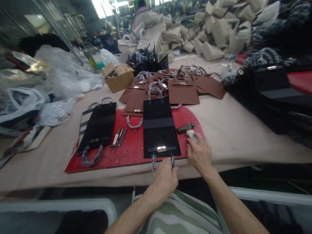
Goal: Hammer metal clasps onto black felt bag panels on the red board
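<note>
Flat on the red board (133,149) in front of me lies a black bag panel (159,135) with a metal clasp and plastic-wrapped handles at both ends. My left hand (166,177) is closed on its near handle (173,161), at the board's front edge. To the right, my right hand (200,151) is closed around the white-wrapped grip of a hammer (186,127), whose metal head rests on or just over the board. Left of the panel are several slim metal punches (118,138). Another black bag panel (99,125) lies beyond them.
Brown bag panels (184,92) overlap behind the board, near a cardboard box (119,78). Black bag pieces (265,94) are stacked at right; beige bags (219,32) are heaped at the back. Plastic wrapping (58,74) covers the left side. A grey bin (107,204) stands below the table.
</note>
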Demonstrator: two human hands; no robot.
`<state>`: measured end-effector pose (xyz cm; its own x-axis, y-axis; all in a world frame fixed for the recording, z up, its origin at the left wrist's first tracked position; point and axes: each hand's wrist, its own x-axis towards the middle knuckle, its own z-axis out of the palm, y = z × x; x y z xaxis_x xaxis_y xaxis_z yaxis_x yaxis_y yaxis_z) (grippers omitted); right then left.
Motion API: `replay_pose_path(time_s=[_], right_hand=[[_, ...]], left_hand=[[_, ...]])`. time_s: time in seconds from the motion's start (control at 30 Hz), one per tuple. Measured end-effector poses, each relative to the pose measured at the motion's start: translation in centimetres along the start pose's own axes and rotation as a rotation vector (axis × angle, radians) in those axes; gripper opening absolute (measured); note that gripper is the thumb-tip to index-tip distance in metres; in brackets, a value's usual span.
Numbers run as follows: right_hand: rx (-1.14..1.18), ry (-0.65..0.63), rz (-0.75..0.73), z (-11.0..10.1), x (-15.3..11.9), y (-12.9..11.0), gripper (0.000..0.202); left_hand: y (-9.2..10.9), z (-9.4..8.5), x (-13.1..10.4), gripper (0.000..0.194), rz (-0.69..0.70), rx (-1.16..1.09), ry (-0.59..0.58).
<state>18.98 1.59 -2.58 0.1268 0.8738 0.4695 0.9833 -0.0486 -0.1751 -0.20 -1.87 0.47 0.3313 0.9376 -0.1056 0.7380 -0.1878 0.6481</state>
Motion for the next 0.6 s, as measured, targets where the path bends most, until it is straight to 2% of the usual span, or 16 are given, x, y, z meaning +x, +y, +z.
replay_pose_path(time_s=[0.17,0.27,0.43,0.5,0.6], right_hand=[[0.001,-0.078,-0.049,-0.7,0.5,0.5,0.03],[-0.013,-0.108,-0.066,-0.6,0.8,1.1,0.036],[-0.021,-0.121,-0.053,-0.1,1.6,1.6,0.038],[-0.051,-0.141,-0.031,-0.3,1.9,1.2,0.038],[-0.104,-0.144,0.005,-1.3,2.4,-0.1,0.035]], left_hand=[[0.3,0.5,0.4,0.026,-0.004,0.019,-0.025],[0.2,0.2,0.1,0.036,0.05,0.036,-0.035],[-0.9,-1.4,-1.7,0.051,0.359,0.161,-0.032],[-1.8,-1.9,-2.3,0.045,0.439,0.22,-0.023],[-3.2,-1.8,-2.6,0.026,0.445,0.28,-0.011]])
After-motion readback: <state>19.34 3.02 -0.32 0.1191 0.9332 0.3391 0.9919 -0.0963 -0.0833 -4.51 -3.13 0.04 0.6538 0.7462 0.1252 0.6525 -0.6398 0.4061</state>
